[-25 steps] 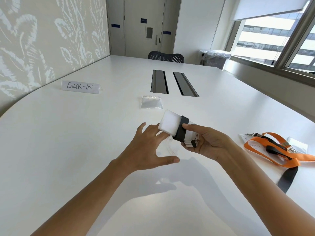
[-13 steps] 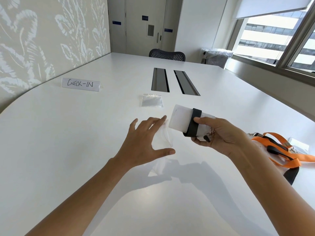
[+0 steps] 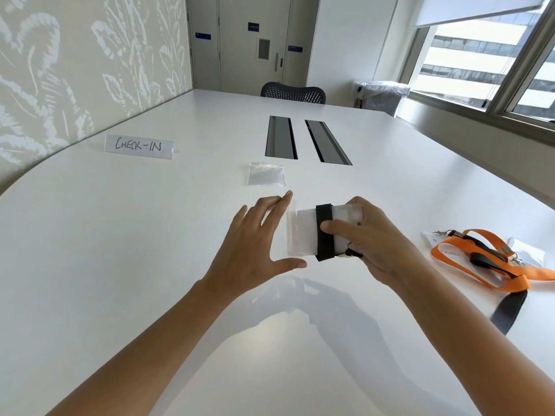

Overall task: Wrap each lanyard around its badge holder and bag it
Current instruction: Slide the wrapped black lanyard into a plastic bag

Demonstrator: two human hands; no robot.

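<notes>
Badge holder (image 3: 345,215) held flat, long axis left-right.
White rectangle banded by black lanyard (image 3: 323,214), pinched by right hand (image 3: 378,247); left hand (image 3: 252,244) spread against glossy clear bag (image 3: 292,235).

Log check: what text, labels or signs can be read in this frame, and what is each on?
"CHECK-IN": handwritten on the folded card sign standing on the table.
Print on the orange lanyard: too blurred to read.
The blue door signs: too small to read.
</notes>
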